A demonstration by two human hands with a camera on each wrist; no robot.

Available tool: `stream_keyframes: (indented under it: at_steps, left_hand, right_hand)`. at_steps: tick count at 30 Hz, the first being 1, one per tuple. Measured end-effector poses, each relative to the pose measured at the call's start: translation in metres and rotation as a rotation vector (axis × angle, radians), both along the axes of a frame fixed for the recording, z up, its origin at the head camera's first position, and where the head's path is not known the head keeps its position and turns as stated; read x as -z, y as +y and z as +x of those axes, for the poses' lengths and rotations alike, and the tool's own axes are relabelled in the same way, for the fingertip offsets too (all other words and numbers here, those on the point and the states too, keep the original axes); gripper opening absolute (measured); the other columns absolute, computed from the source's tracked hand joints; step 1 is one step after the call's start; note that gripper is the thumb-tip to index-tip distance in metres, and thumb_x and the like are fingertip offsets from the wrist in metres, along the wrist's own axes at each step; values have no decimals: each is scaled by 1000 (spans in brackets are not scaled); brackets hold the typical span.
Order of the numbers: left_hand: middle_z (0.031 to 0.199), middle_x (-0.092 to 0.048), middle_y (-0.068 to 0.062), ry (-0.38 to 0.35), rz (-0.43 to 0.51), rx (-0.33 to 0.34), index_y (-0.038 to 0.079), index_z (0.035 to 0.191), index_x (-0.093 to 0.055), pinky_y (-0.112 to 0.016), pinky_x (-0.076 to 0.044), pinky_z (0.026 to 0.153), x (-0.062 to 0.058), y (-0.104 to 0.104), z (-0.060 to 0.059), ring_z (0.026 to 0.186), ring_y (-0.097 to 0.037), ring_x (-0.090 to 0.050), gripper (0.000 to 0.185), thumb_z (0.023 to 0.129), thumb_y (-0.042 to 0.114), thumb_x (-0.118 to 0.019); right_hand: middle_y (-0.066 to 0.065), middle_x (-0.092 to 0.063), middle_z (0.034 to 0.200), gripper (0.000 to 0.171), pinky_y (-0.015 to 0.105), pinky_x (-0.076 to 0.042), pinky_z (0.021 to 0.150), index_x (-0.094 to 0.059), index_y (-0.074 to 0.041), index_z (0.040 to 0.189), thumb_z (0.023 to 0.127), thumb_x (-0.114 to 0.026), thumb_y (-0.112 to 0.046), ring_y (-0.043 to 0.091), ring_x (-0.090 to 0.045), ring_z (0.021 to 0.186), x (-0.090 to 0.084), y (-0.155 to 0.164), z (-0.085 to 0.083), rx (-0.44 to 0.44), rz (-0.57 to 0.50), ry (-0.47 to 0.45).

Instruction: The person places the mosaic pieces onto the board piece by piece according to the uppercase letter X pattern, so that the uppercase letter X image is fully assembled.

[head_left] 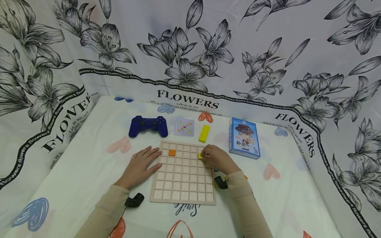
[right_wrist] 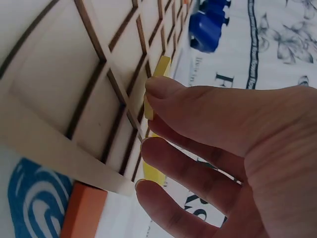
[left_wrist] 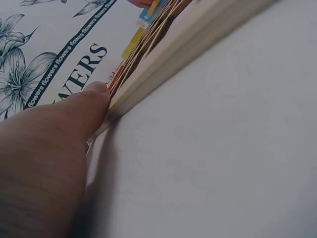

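A square wooden grid board (head_left: 177, 177) lies flat on the table, with an orange square tile (head_left: 172, 152) in a cell near its far left corner. My left hand (head_left: 139, 168) rests at the board's left edge, fingers extended, the thumb (left_wrist: 94, 101) touching the rim. Over the far right part of the grid, my right hand (head_left: 218, 159) pinches a yellow square tile (right_wrist: 162, 67) between thumb and forefinger. The tile stands tilted in the right wrist view; whether it touches the cell floor I cannot tell. Beyond the board lies a yellow block (head_left: 204, 133).
Behind the board are a blue game controller (head_left: 148, 126) and a small card with a coloured grid pattern (head_left: 184, 127). A blue box (head_left: 244, 138) lies at the back right. An orange block (right_wrist: 85, 213) sits beside the board's right side, mostly hidden by the right arm in the head view.
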State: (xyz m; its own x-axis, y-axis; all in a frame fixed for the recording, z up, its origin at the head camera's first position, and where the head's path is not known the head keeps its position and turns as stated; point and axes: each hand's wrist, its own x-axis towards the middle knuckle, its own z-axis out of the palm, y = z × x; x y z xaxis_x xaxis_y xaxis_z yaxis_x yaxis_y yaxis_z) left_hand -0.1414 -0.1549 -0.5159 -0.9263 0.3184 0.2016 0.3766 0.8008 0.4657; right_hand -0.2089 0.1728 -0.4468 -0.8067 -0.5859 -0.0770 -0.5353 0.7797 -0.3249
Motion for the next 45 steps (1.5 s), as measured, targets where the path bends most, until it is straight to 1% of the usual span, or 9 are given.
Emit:
stream_keyframes:
  at_steps: [8, 13, 20, 24, 28, 32, 36, 41, 45]
  left_hand:
    - [151, -40, 0, -5, 8, 1, 23, 143, -47, -55, -24, 111, 0, 1, 1, 143, -28, -26, 57, 95, 54, -49]
    - [151, -40, 0, -9, 6, -2, 23, 143, -47, -54, -24, 112, -2, 1, 1, 143, -28, -26, 57, 95, 53, -49]
    - [151, -40, 0, -2, 12, -2, 23, 143, -47, -55, -25, 111, -3, 1, 1, 143, -28, -26, 56, 95, 53, -49]
    - [151, -40, 0, -6, 11, -1, 23, 143, -47, -55, -25, 110, -2, 1, 0, 144, -28, -25, 57, 95, 54, -48]
    - [151, -40, 0, -10, 9, -6, 23, 143, -47, -55, -24, 111, -2, 0, 0, 143, -28, -25, 57, 95, 54, -49]
    - [150, -41, 0, -19, 8, -6, 23, 143, -47, -55, -24, 111, -3, 1, 0, 143, -28, -25, 57, 95, 54, -50]
    - [151, -41, 0, -25, 8, -3, 22, 143, -47, -55, -24, 111, -3, 1, 0, 144, -28, -25, 57, 95, 54, -49]
    - [151, -41, 0, -7, 5, -2, 23, 143, -47, -56, -25, 110, -2, 1, -2, 143, -29, -26, 57, 95, 54, -49]
    - [151, -40, 0, -9, 1, -5, 23, 143, -47, -55, -25, 111, -1, 1, -1, 143, -28, -26, 57, 95, 54, -49]
  right_hand:
    - [0, -65, 103, 13, 31, -54, 86, -68, -11, 104, 92, -65, -15, 13, -62, 96, 3, -1, -1, -28, 15, 27]
    - [-1, -65, 103, 12, 30, -54, 85, -68, -12, 103, 91, -66, -16, 11, -62, 94, 4, -3, -3, -21, 22, 40]
    - [-1, -63, 102, 12, 31, -54, 86, -68, -12, 102, 91, -67, -14, 12, -62, 94, 1, -3, -3, -5, 18, 13]
    - [-2, -63, 101, 11, 30, -54, 86, -68, -12, 101, 90, -68, -14, 11, -61, 94, 2, -1, -4, 0, 23, 20]
    - [-1, -63, 107, 18, 31, -53, 89, -66, -13, 107, 90, -68, -13, 12, -61, 97, 5, -1, -5, -19, 25, 28]
    - [-2, -62, 113, 26, 30, -53, 90, -65, -18, 115, 90, -68, -17, 13, -59, 100, 8, -2, -6, -46, 42, 32]
    - [-3, -62, 112, 24, 29, -53, 88, -67, -23, 114, 90, -68, -19, 12, -57, 97, 9, -3, -6, -60, 60, 45]
    - [-4, -62, 114, 26, 30, -52, 91, -67, -22, 115, 89, -69, -20, 12, -58, 100, 8, -1, -5, -70, 42, 54]
    - [-3, -60, 119, 33, 32, -52, 94, -64, -18, 121, 89, -70, -19, 13, -58, 106, 1, 7, 1, -18, 22, 22]
